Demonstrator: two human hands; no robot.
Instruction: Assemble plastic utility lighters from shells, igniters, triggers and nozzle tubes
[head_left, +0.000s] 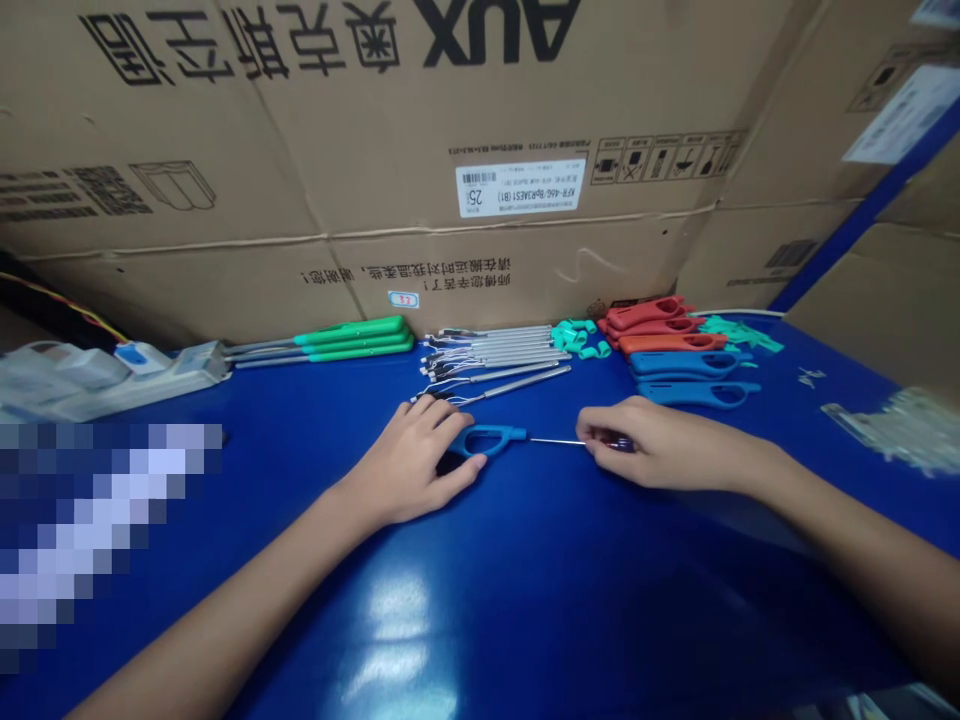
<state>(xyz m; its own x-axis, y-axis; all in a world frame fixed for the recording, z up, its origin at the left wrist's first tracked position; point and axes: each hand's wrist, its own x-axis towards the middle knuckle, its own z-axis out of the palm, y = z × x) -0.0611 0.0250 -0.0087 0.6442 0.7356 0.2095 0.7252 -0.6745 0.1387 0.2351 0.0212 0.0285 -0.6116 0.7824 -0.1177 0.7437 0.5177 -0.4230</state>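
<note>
My left hand [420, 455] is closed round a blue plastic lighter casing [513, 433] with an oval finger loop, low on the table, its narrow nose to the right. In my right hand [656, 440] is a screwdriver [556, 441]; its dark handle is mostly covered by my fingers. The thin metal shaft points left, its tip at or very close to the casing's nose; contact cannot be made out. Just beyond my left hand lie several metal rods with wires [510, 345]. More blue casings [694, 393] and red casings [645, 313] are stacked beyond my right hand.
Green-handled long lighters [360, 338] lie at the back left, beside a white power strip [150, 380]. Small green caps [581, 338] sit among the rods and casings. Clear plastic pieces [907, 430] are at the right. A large cardboard box [375, 120] walls off the blue table [525, 600].
</note>
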